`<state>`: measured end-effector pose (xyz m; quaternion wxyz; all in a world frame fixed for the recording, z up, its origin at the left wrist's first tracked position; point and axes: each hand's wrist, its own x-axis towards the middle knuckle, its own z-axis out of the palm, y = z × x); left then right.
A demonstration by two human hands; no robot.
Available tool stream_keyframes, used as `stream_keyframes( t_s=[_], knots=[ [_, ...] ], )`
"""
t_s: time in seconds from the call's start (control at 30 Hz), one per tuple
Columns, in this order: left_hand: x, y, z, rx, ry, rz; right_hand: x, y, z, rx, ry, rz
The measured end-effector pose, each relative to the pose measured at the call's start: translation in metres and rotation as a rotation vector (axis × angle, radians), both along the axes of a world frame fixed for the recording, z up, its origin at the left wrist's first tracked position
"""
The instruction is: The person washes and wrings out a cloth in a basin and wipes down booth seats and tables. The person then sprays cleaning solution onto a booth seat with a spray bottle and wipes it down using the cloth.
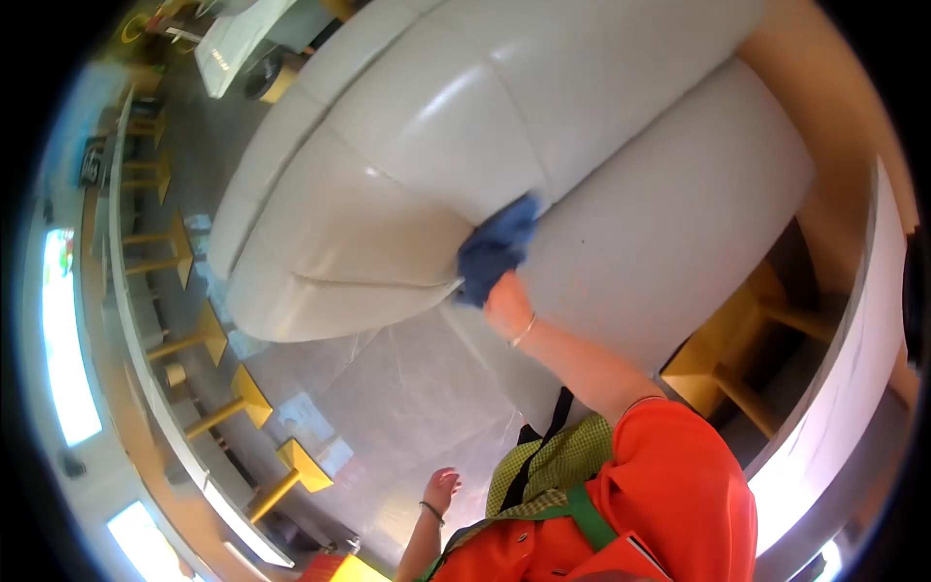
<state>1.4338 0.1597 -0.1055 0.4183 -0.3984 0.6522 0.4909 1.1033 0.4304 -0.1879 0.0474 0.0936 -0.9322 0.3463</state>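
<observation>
My right hand (506, 306) is closed on a blue cloth (497, 247), which is a little smeared by motion. The cloth lies at the seam where the sofa's padded backrest (427, 145) meets its seat (640, 223). Both parts are covered in light grey, leather-like material. Low in the view, my left hand (442, 490) hangs over the floor, away from the sofa. Its fingers are loosely curled and somewhat apart, with nothing seen in them.
A white table (815, 427) edges the right side, with a yellow wooden chair (727, 339) beside it. Several yellow stools (252, 396) line a long counter (160, 388) on the left. Grey tiled floor (388, 388) lies between. Another white table (238, 44) stands behind the sofa.
</observation>
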Motion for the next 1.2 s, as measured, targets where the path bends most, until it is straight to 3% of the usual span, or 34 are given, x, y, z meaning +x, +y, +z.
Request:
stream_keyframes(
  t_s=[0.07,0.13,0.17,0.23,0.33,0.37,0.4,0.43,0.5,0.53,0.57,0.6,0.63,0.73,0.8,0.87,0.93,1.0,1.07,1.1,1.2],
  knots=[
    [0.001,-0.012,0.007,-0.097,-0.02,0.171,0.059,0.002,-0.029,0.036,-0.086,0.116],
    [0.007,-0.025,0.008,-0.121,-0.053,0.14,0.128,0.028,-0.057,0.137,0.07,0.386],
    [0.01,-0.024,0.005,-0.164,-0.104,0.154,0.133,0.039,-0.064,0.131,0.054,0.373],
    [0.014,-0.02,-0.001,-0.233,-0.197,0.125,0.134,0.053,-0.076,0.049,0.056,0.709],
    [-0.013,0.012,-0.001,-0.161,-0.222,0.056,0.061,0.118,-0.089,0.119,0.141,0.356],
    [-0.03,0.032,-0.001,-0.129,-0.213,-0.069,0.032,0.147,-0.093,0.144,0.175,0.244],
    [-0.047,0.052,-0.001,-0.117,-0.227,-0.085,0.011,0.192,-0.102,0.219,0.046,0.037],
    [-0.059,0.067,-0.002,-0.095,-0.223,-0.114,-0.02,0.255,-0.071,0.239,-0.271,0.062],
    [-0.087,0.091,-0.009,-0.071,-0.222,-0.179,-0.025,0.373,-0.077,0.389,0.066,-0.252],
    [-0.1,0.101,-0.012,-0.071,-0.232,-0.222,-0.026,0.425,-0.05,0.443,-0.257,-0.391],
    [-0.112,0.11,-0.017,-0.076,-0.237,-0.26,-0.016,0.476,-0.054,0.524,-0.298,-0.613],
    [-0.121,0.122,-0.021,-0.088,-0.232,-0.281,0.011,0.534,-0.082,0.639,0.021,-0.739],
    [-0.13,0.132,-0.024,-0.071,-0.199,-0.29,0.033,0.568,-0.082,0.887,-0.177,-0.884],
    [-0.157,0.158,-0.025,-0.071,-0.176,-0.329,0.068,0.624,-0.117,0.82,-0.322,-1.138],
    [-0.16,0.151,-0.028,-0.061,-0.151,-0.358,0.099,0.612,-0.121,0.734,-0.336,-1.285],
    [-0.15,0.135,-0.035,-0.055,-0.132,-0.396,0.127,0.592,-0.127,-0.059,-0.489,-1.357],
    [-0.138,0.117,-0.037,-0.048,-0.096,-0.375,0.167,0.546,-0.16,-0.194,-0.605,-1.346],
    [-0.108,0.085,-0.055,-0.009,-0.065,-0.388,0.198,0.494,-0.211,-0.314,-0.534,-1.359],
    [-0.086,0.045,-0.07,-0.093,-0.126,-0.454,0.238,0.425,-0.231,-0.484,-0.626,-1.15],
    [-0.079,0.019,-0.074,-0.055,-0.154,-0.471,0.261,0.377,-0.248,-0.53,-0.697,-1.162],
    [-0.066,-0.053,-0.091,-0.108,-0.183,-0.559,0.325,0.229,-0.3,-0.392,-0.875,-1.002]
  ],
)
